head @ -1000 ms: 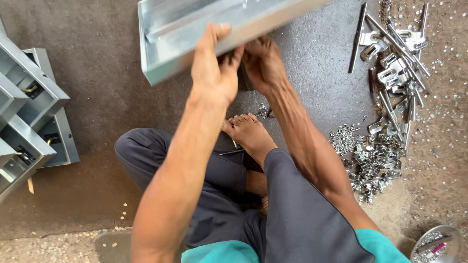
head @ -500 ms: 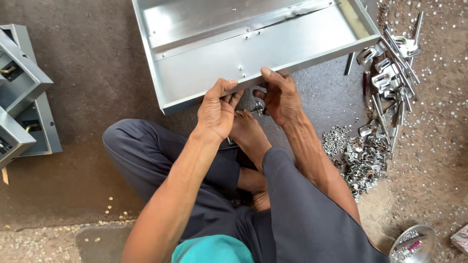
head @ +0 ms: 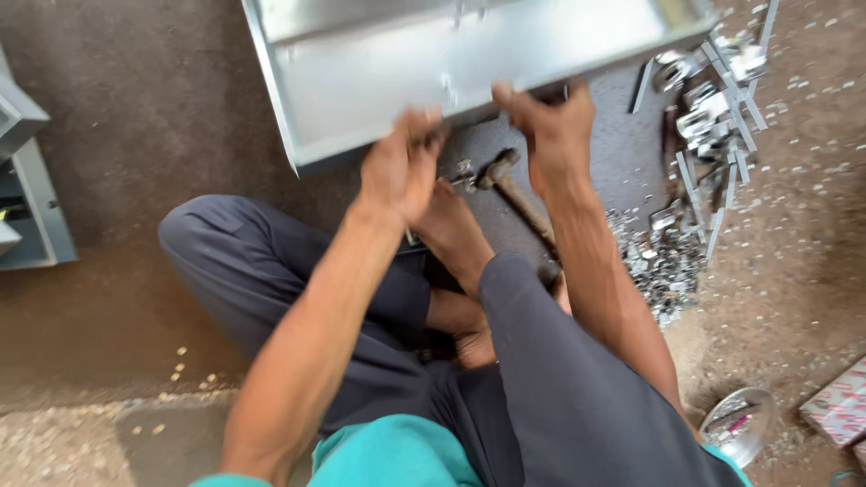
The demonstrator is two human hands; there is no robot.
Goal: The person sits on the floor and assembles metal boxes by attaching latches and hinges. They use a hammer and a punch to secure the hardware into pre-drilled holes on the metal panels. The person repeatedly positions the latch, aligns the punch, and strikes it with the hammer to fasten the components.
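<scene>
At the far left edge we see grey metal boxes (head: 32, 194) standing on the dark floor (head: 153, 117). Moving right, a shallow sheet-metal tray (head: 379, 77) with folded-up walls lies tilted across the top of the view, its near edge facing us. Our left hand (head: 400, 167) grips that near edge, fingers curled over the rim in a closed grip. Just below and to the right of it, a bare foot (head: 451, 230) rests on the floor, tucked against the folded dark trouser legs (head: 298, 280). Between the two hands a hammer (head: 514, 194) lies on the floor, its head near the tray's edge and its handle running down towards our right forearm. Our right hand (head: 552, 131) also closes on the tray's near edge, well apart from the left. Further right lies a heap of small shiny metal brackets and offcuts (head: 672, 248), with longer angled strips (head: 722, 117) above it. At the lower right we see a small round steel bowl (head: 735, 424), and a patterned carton (head: 839, 410) at the edge.
</scene>
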